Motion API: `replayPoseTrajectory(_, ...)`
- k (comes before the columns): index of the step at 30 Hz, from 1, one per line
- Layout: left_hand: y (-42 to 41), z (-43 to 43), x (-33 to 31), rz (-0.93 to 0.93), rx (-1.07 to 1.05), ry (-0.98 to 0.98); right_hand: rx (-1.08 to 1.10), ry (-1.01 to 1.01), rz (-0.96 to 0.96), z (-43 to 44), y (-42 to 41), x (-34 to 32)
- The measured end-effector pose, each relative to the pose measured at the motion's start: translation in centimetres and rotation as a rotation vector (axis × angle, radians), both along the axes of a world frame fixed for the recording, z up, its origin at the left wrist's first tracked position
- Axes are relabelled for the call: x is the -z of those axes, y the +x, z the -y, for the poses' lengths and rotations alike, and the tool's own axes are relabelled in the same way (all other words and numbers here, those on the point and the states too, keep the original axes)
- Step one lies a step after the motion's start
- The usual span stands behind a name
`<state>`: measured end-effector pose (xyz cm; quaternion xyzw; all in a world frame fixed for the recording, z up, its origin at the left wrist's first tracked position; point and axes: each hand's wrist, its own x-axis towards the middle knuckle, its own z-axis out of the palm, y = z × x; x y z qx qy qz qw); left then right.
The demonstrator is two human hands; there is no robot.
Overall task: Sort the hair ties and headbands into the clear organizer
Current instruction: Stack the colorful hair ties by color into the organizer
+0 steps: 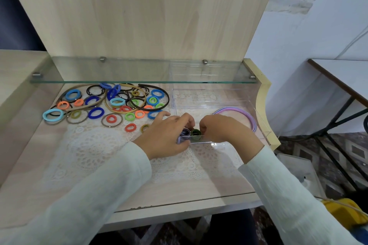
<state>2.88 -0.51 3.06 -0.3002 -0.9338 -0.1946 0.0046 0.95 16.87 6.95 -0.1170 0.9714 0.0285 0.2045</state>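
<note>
At the near-left corner of the organizer (209, 103) | left hand (169, 133) grips purple ties (184, 134) | right hand (221, 127) pinches green ties (196, 133) | best: seat both bundles upright, side by side, then let go gently.

txt: none legible | labels/brands/nos: none seen | far bg blurry, maybe missed

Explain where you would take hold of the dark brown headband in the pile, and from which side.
Pinch the dark brown headband at the middle of its curve, coming from above on its right side. It lies flat and that outer bend looks bare, while hair ties crowd inside the arc and its ends run into the pile.
</note>
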Motion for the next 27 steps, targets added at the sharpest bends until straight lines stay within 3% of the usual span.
replayPoseTrajectory(27,-0.2,0.2,0.4,0.002,0.009,0.051,0.043,-0.147,0.086,-0.4,0.8,-1.7)
